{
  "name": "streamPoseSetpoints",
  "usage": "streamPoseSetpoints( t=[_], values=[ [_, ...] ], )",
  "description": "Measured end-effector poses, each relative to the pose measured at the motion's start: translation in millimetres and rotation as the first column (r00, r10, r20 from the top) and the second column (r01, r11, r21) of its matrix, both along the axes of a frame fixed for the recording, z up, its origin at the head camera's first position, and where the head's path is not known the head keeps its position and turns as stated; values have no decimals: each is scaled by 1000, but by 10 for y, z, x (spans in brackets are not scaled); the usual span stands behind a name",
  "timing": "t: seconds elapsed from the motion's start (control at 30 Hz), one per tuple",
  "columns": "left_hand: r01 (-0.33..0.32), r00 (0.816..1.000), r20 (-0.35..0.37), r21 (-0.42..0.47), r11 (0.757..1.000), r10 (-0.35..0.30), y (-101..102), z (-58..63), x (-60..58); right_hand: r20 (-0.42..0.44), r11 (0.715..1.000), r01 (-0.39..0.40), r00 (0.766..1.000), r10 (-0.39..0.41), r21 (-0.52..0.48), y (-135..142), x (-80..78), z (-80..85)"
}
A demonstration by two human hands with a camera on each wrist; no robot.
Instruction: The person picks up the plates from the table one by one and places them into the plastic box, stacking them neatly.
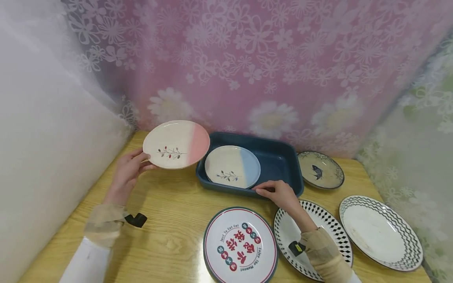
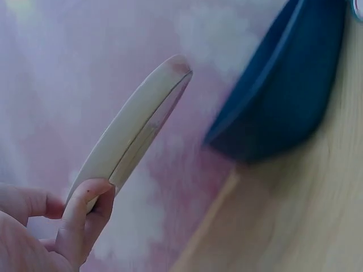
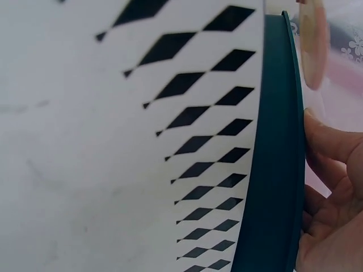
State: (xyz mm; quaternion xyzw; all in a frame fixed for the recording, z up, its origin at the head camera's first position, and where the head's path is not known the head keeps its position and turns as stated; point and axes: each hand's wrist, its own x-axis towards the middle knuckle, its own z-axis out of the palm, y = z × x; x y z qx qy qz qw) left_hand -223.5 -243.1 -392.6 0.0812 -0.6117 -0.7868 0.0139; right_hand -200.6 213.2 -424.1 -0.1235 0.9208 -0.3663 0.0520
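In the head view my left hand (image 1: pixel 129 167) holds up a cream-and-pink plate (image 1: pixel 173 143) by its left edge, tilted so its twig pattern shows. The left wrist view shows this plate (image 2: pixel 133 122) nearly edge-on, pinched between thumb and fingers. To its right stands a dark blue rectangular basin (image 1: pixel 279 169). A cream-and-blue plate (image 1: pixel 230 167) with a similar twig lies inside, towards the basin's left end. My right hand (image 1: pixel 281 194) is at the basin's front rim, fingertips right by the blue plate's edge. In the right wrist view its fingers (image 3: pixel 329 136) rest along that rim.
A round plate (image 1: pixel 240 245) with red lettering lies in front of the basin. Beside it are an oval diamond-rimmed plate (image 1: pixel 315 239), under my right forearm, and a wavy-rimmed oval plate (image 1: pixel 380 232). A fish-patterned dish (image 1: pixel 320 169) sits right of the basin. Floral curtain (image 1: pixel 226 70) hangs behind.
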Motion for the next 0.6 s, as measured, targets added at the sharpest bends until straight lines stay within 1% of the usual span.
streamPoseSetpoints(
  t=[0.03,0.1,0.17,0.2,0.23,0.3,0.4,0.5,0.6],
  values=[
    [18,1000,-7,-16,1000,-18,65,39,11,-2,1000,-7,1000,7,-9,6,-3,-4],
    [47,999,-19,-45,998,-48,202,100,21,7,998,-3,1000,3,-58,5,-11,-8],
    [77,996,-29,-63,995,-79,339,136,22,20,989,3,1000,0,-151,3,-23,1],
    [91,995,-33,-73,993,-94,409,147,20,25,979,9,1000,-4,-204,4,-30,9],
    [108,993,-36,-76,991,-111,478,155,17,33,965,18,999,-9,-261,7,-36,19],
    [148,987,-43,-85,985,-152,613,155,13,48,928,30,999,-13,-372,16,-45,46],
    [208,976,-48,-80,975,-212,813,128,20,83,872,34,997,8,-488,35,-29,105],
    [277,958,-56,-76,958,-281,1000,72,39,136,824,42,990,42,-564,47,25,185],
    [335,939,-47,-90,938,-340,1168,18,73,203,791,85,978,51,-606,50,107,264]
  ],
)
